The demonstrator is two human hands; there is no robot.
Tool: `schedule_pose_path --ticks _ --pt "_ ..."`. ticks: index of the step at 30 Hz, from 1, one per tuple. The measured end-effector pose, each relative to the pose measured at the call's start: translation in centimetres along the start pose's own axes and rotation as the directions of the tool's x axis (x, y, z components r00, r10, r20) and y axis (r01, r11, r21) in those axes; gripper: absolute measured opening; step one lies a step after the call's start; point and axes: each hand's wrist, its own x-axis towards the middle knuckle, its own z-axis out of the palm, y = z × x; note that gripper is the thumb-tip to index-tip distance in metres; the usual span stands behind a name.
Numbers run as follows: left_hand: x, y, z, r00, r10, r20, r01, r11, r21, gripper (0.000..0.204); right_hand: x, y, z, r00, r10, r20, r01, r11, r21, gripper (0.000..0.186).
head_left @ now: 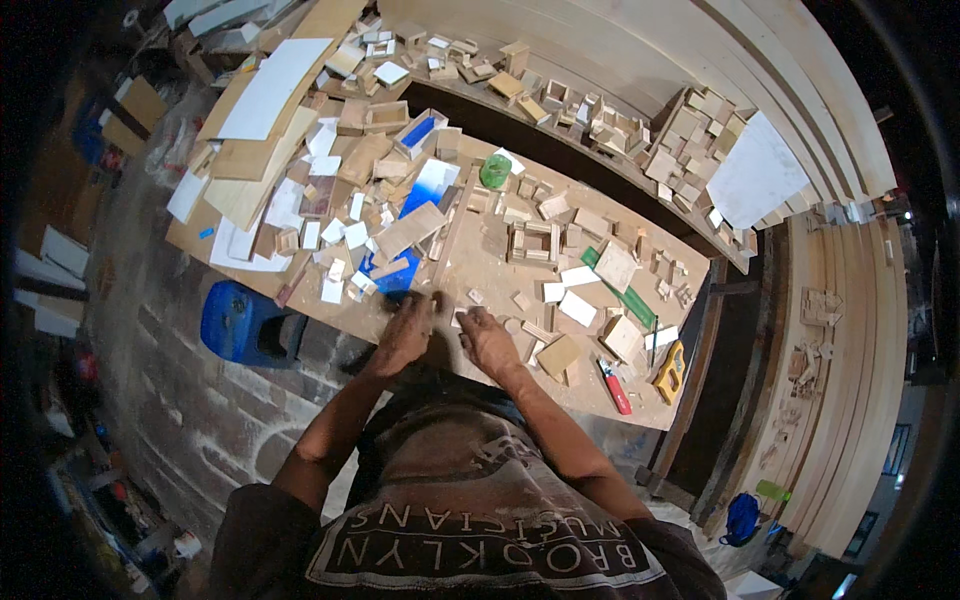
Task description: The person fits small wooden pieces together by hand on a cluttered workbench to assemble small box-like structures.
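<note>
1. Peering at our left hand point(405, 335), we cannot tell its grip; shadow obscures the fingertips.
2. Our right hand point(487, 342) curls by a half-hidden pale piece point(457, 317) on the workbench point(475, 262); whether gripped, we cannot tell.

The left forearm point(335, 425) and the right forearm point(562, 430) are extended forward, angled inward toward each other. The left hand point(406, 334) is held near the right hand point(487, 342), a gap being left between them. Fingers are curled on both; their tips are poorly seen.
</note>
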Motion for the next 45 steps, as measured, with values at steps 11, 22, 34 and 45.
schedule_pose_path --ticks 11,22,34,45 --pt "1.5 3.5 -3.0 0.966 -0.054 0.254 0.022 0.992 0.125 0.071 0.2 -0.7 0.8 0.993 0.12 -0.012 -0.12 0.972 -0.203 0.025" --pt "3.4 5.1 -0.5 0.967 -0.041 0.25 -0.023 0.969 0.248 0.057 -6.4 -0.1 0.7 0.958 0.252 0.138 -0.236 0.964 -0.126 0.032" --pt "1.6 6.8 -0.7 0.99 -0.118 0.083 0.109 0.989 0.104 0.101 -2.2 6.7 -7.6 0.954 0.271 -0.127 -0.233 0.938 0.257 0.029" --pt "-1.2 7.0 5.1 0.746 -0.601 -0.288 0.474 0.782 -0.405 0.033 10.9 20.5 -16.1 0.915 0.196 -0.352 -0.124 0.969 0.216 0.026"
